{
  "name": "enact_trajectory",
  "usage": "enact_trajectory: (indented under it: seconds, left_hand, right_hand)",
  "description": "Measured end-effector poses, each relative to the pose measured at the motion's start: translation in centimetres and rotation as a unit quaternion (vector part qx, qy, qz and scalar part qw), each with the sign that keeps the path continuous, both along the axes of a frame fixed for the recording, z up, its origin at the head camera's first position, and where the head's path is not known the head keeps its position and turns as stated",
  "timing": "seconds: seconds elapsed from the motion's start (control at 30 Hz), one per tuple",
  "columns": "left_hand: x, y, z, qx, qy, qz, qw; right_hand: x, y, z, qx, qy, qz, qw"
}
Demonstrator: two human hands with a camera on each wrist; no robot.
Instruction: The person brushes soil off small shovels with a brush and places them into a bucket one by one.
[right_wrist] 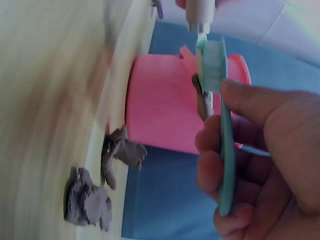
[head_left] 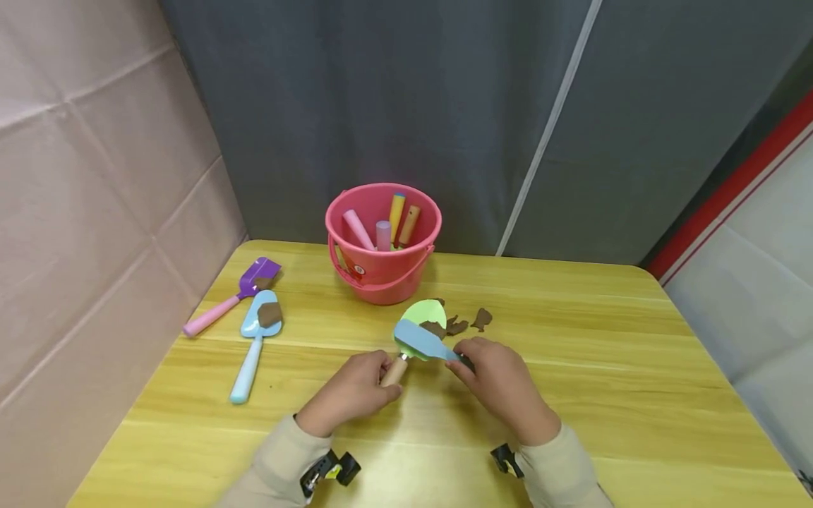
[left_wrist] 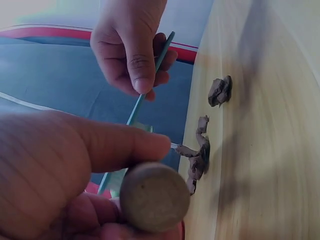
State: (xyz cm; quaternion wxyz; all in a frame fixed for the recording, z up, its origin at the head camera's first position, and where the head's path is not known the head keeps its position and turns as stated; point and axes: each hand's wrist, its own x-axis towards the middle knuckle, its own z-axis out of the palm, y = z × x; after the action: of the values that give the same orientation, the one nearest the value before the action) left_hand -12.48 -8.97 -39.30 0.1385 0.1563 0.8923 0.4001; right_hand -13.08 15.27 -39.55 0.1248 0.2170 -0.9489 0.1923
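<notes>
My left hand [head_left: 356, 391] grips the wooden handle [left_wrist: 155, 197] of a light green toy trowel [head_left: 424, 310], held above the table. A brown clay-like piece [right_wrist: 201, 97] lies against the trowel's blade. In my right hand [head_left: 502, 381] is a blue-green brush [right_wrist: 227, 165], pinched between thumb and fingers along its handle. Its broad head, with what look like pale bristles, is over the trowel in the head view; whether they touch, I cannot tell. Loose brown pieces [head_left: 481, 319] lie on the table just beyond the tools.
A pink bucket [head_left: 387, 271] with several tool handles inside stands at the back of the wooden table [head_left: 622, 367]. To the left lie a purple shovel [head_left: 259, 274] and a light blue shovel [head_left: 253, 326], each with a brown piece. A grey curtain [head_left: 406, 92] hangs behind.
</notes>
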Motion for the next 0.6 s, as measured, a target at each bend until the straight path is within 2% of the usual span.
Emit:
enact_trajectory:
  seconds: [0.1,0.27,0.6]
  left_hand:
    - [0.1,0.2,-0.1,0.000,0.004,-0.002,1.0000]
    - [0.1,0.3,0.0,-0.006,0.015,-0.005,0.9999]
    - [0.4,0.1,0.2,-0.006,-0.003,-0.006,1.0000]
  right_hand:
    - [-0.1,0.5,0.0,-0.011,-0.003,-0.020,0.9997]
    - [-0.5,1.0,0.3,-0.020,-0.021,-0.030,0.9991]
    - [-1.3,1.1,-0.2,-0.032,-0.038,-0.045,0.9978]
